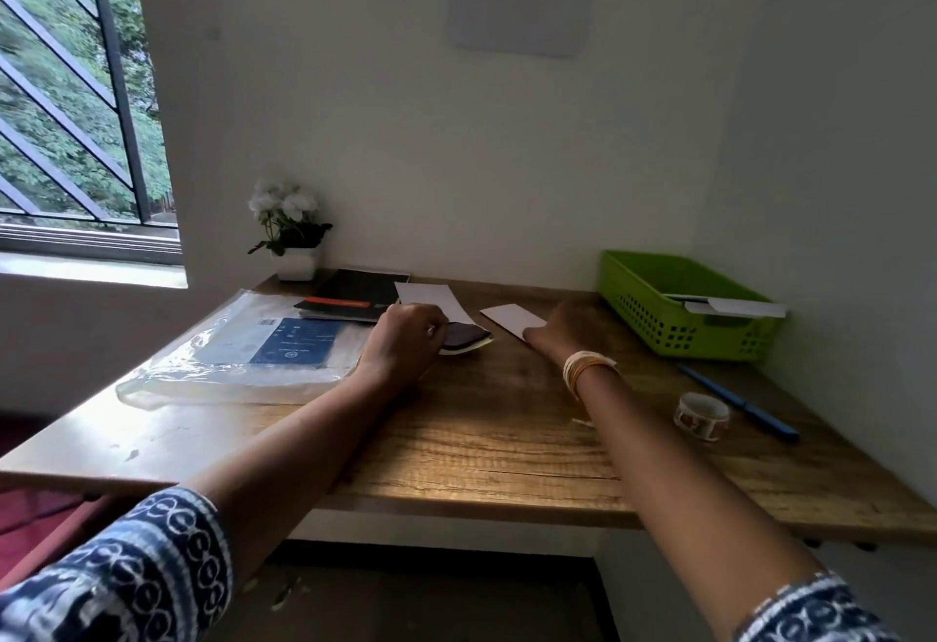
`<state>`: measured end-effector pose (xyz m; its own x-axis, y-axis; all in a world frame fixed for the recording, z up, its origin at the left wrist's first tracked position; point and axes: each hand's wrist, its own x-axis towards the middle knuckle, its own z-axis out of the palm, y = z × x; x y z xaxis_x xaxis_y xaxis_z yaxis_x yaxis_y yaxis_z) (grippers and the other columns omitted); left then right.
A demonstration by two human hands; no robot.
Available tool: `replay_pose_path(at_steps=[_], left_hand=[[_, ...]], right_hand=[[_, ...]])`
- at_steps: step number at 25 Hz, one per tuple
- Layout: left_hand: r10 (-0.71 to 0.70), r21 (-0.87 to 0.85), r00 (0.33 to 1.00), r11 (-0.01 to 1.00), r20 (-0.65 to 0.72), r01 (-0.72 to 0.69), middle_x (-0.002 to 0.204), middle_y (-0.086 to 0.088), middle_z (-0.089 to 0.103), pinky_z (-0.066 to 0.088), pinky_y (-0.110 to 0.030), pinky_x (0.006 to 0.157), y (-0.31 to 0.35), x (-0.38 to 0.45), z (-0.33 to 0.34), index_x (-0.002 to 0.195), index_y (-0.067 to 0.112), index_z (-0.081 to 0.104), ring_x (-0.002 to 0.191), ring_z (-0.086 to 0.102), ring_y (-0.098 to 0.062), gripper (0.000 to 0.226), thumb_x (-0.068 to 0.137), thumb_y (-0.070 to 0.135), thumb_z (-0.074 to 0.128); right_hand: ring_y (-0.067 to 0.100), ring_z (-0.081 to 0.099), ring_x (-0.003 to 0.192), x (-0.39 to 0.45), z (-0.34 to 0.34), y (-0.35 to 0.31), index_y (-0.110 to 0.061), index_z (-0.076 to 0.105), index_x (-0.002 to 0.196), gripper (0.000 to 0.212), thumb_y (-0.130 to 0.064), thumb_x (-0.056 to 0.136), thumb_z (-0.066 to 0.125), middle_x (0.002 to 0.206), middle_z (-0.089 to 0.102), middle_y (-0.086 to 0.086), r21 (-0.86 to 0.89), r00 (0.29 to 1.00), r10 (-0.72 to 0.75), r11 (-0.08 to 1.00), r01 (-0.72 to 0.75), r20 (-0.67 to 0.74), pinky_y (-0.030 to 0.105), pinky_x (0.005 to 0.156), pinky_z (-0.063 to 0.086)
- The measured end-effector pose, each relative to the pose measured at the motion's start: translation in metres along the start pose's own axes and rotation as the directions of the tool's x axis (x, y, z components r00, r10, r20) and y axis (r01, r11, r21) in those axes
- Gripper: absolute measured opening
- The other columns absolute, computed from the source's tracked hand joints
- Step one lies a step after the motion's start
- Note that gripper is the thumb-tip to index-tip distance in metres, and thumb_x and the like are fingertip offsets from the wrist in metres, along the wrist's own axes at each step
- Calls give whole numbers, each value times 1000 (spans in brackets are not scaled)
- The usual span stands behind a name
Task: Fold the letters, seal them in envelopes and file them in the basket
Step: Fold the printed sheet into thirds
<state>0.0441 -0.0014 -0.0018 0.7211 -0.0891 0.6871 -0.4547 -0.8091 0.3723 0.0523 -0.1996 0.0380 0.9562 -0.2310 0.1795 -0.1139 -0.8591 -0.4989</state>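
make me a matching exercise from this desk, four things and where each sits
Things:
1. green basket
2. tape roll
3. flower pot
4. plastic packet

Places:
A. back left corner, by the window
B. left side of the desk, lying flat
C. far right, against the wall
D. near right, beside the blue pen

Pairs: 1-C, 2-D, 3-A, 4-B

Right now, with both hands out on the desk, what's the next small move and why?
Probably slide the white envelope toward you with the right hand, which already rests on its near end. It lies flat, far back on the desk, and the green basket already holds one.
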Motion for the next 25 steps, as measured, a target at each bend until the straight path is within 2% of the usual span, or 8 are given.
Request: replay_pose_path(at_steps=[4,8,12,15,18,21,23,25], left_hand=[[-2,16,996,1000,85,1,99,-6,74,57,-24,70,-7,1,1,104,12,72,83,69,-14,19,89,12,61],[-1,-10,994,1000,110,2,103,-10,71,59,-36,72,-7,1,-1,107,17,63,90,69,-22,21,89,7,57],[44,78,988,995,149,-56,98,-11,69,59,-35,70,-7,2,0,101,17,61,87,69,-24,14,92,9,54],[56,136,975,987,217,-87,112,-8,70,57,-33,83,-7,3,2,113,16,67,100,68,-20,25,93,12,53],[65,194,967,974,244,-114,118,-8,67,54,-31,86,-2,5,3,120,16,64,106,65,-21,29,94,12,52],[20,229,958,969,286,-89,116,-10,67,54,-33,84,-1,6,6,120,15,64,103,65,-23,28,96,21,51],[-11,233,958,971,288,-59,112,-11,68,56,-33,82,-2,6,8,117,14,66,99,67,-22,28,96,24,51],[-29,231,958,972,286,-39,108,-11,70,57,-35,80,-3,7,9,114,12,67,95,68,-23,27,94,25,53]], right_hand=[[30,36,138,6,-22,-5,-1,34,144,69,-30,89,65,152,34,16,-9,953,29,1000,-28,301,32,107,32],[31,35,139,18,-24,-10,-4,30,147,80,-35,85,69,155,31,13,-78,925,70,996,-44,374,36,108,33],[31,40,134,19,-19,-3,-6,33,146,81,-36,82,73,150,38,13,-9,939,62,998,-63,337,36,105,35],[30,50,125,12,-14,0,-4,41,140,72,-31,81,74,142,48,13,116,970,51,990,-80,238,33,96,42],[28,59,110,-5,-20,0,-2,48,132,51,-22,88,64,130,57,16,182,988,-4,983,-24,156,27,73,44],[24,58,89,-35,-28,3,-1,48,130,43,-18,92,58,122,60,16,258,994,-70,965,47,83,22,51,34],[23,57,91,-54,-29,8,-3,43,134,48,-19,92,59,124,57,16,324,993,-93,944,65,75,21,54,39],[26,58,107,-72,-28,10,-7,36,139,56,-19,91,61,131,52,15,414,986,-123,908,67,110,31,76,53]])
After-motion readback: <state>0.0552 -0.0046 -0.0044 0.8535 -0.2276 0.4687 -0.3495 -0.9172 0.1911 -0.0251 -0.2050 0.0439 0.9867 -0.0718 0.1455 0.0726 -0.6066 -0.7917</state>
